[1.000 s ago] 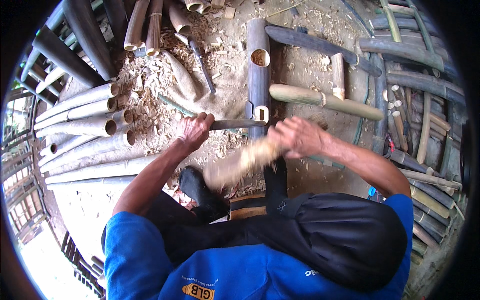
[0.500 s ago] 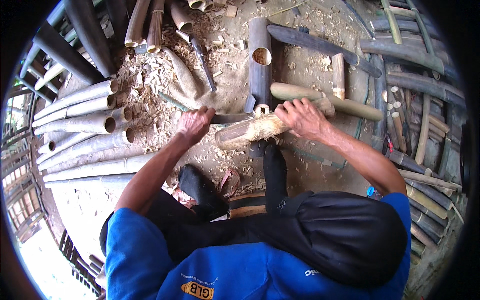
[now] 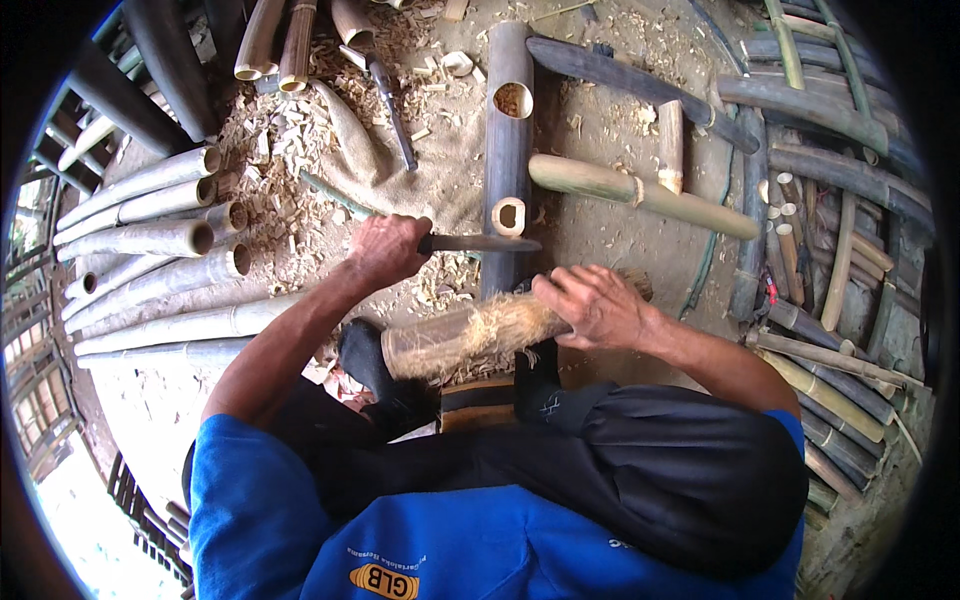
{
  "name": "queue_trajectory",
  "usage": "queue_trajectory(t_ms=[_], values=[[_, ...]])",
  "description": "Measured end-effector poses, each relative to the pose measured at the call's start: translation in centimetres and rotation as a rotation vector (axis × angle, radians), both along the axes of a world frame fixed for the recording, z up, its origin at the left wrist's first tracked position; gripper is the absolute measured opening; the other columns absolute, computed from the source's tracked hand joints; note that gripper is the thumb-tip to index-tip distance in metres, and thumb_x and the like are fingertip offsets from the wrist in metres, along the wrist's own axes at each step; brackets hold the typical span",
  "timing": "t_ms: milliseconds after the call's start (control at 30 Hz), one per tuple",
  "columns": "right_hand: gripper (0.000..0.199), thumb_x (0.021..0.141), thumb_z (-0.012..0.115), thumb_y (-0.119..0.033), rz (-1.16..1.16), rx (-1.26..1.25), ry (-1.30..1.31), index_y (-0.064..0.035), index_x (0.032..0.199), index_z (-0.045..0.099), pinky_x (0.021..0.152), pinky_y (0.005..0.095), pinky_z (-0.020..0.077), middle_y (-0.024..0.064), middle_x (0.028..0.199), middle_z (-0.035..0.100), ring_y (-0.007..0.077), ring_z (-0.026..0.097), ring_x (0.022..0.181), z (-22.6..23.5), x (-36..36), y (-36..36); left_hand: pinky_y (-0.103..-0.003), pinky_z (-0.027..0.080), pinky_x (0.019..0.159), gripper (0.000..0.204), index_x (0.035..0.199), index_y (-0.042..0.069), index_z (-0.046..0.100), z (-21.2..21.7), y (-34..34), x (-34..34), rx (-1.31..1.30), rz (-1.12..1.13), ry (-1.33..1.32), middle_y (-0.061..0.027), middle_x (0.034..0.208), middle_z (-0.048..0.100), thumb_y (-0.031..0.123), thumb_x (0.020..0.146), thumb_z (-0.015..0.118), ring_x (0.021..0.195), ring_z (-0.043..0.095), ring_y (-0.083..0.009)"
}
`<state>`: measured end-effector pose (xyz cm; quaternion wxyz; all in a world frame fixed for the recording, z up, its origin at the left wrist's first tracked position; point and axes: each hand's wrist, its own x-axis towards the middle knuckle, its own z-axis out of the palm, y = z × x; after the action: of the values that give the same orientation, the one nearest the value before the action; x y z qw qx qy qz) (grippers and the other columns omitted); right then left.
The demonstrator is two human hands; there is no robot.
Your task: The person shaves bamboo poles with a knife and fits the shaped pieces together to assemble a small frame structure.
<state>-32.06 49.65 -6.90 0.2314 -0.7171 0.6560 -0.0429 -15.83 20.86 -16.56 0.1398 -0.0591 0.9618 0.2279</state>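
Note:
My left hand (image 3: pixel 392 248) is closed around the dark handle of a knife (image 3: pixel 480 243). Its long flat blade points right, across a dark bamboo pole (image 3: pixel 511 150), just below a pale-rimmed squarish hole (image 3: pixel 509 215). A second, oval hole (image 3: pixel 513 99) is cut farther up the pole. My right hand (image 3: pixel 598 308) grips a thick wooden club (image 3: pixel 450 340) near its right end. The club's middle is badly frayed into pale fibres; it hangs close to my knees, apart from the blade. My fingers hide part of it.
Several cut bamboo tubes (image 3: pixel 165 238) lie at the left. Wood chips (image 3: pixel 290 130) cover the ground beside a saw-like tool (image 3: pixel 390 105). A dark bamboo piece (image 3: pixel 640 85), a greenish pole (image 3: pixel 690 210) and a short tube (image 3: pixel 670 145) lie to the right. Stacked bamboo (image 3: pixel 840 420) lines the far right.
The club has come toward me and left, away from the pole, uncovering the knife blade. A dark chip at the lower hole is gone and the hole shows open. The view has shifted slightly.

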Motion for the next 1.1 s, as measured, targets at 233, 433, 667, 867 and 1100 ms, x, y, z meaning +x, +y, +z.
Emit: queue_trajectory(t_ms=[233,433,667,867,1100], values=[[0.086,0.058,0.09,-0.034,0.026,-0.052,0.01,-0.0012,0.126,0.05,0.077,0.0414,0.0534,0.0121,0.102,0.057,0.0282,0.063,0.092,1.1,-2.0,-0.8,-0.046,0.051,0.056,0.011,0.082,0.005,0.061,1.4,0.5,0.2,-0.008,0.033,-0.048,-0.015,0.073,0.068,0.012,0.09,0.059,0.06,0.066,-0.0309],[0.085,0.056,0.091,-0.035,0.067,-0.049,0.005,-0.0034,0.125,0.051,0.076,0.0405,0.0529,0.0106,0.101,0.056,0.0265,0.063,0.091,1.4,-2.5,-1.5,-0.048,0.052,0.055,0.01,0.084,0.005,0.061,0.1,0.4,0.9,-0.04,0.065,-0.144,-0.0163,0.072,0.067,0.011,0.09,0.056,0.06,0.066,-0.0338],[0.079,0.062,0.09,-0.039,0.124,0.022,0.375,-0.0054,0.122,0.051,0.077,0.0402,0.0562,0.0089,0.099,0.057,0.024,0.062,0.09,-4.0,-7.6,-1.1,-0.048,0.056,0.063,0.015,0.091,0.003,0.065,1.7,0.5,-0.6,-0.105,0.009,-0.248,-0.0199,0.078,0.07,0.011,0.092,0.052,0.069,0.071,-0.0342],[0.066,0.066,0.087,-0.037,0.31,-0.369,0.142,-0.0063,0.115,0.054,0.068,0.0338,0.0545,0.0066,0.087,0.055,0.0206,0.061,0.08,-4.5,-6.4,-1.5,-0.05,0.052,0.056,0.012,0.09,0.005,0.061,0.3,0.7,0.5,-0.116,0.034,-0.152,-0.0207,0.072,0.067,0.01,0.091,0.05,0.063,0.068,-0.0356],[0.056,0.07,0.084,-0.025,0.272,-0.131,0.17,-0.0067,0.113,0.052,0.065,0.034,0.0526,0.0041,0.085,0.055,0.0191,0.061,0.08,-2.0,-5.5,-2.7,-0.049,0.051,0.053,0.01,0.091,0.005,0.059,-0.7,0.8,0.8,-0.142,0.064,-0.13,-0.0215,0.073,0.067,0.009,0.091,0.051,0.062,0.068,-0.0353]])
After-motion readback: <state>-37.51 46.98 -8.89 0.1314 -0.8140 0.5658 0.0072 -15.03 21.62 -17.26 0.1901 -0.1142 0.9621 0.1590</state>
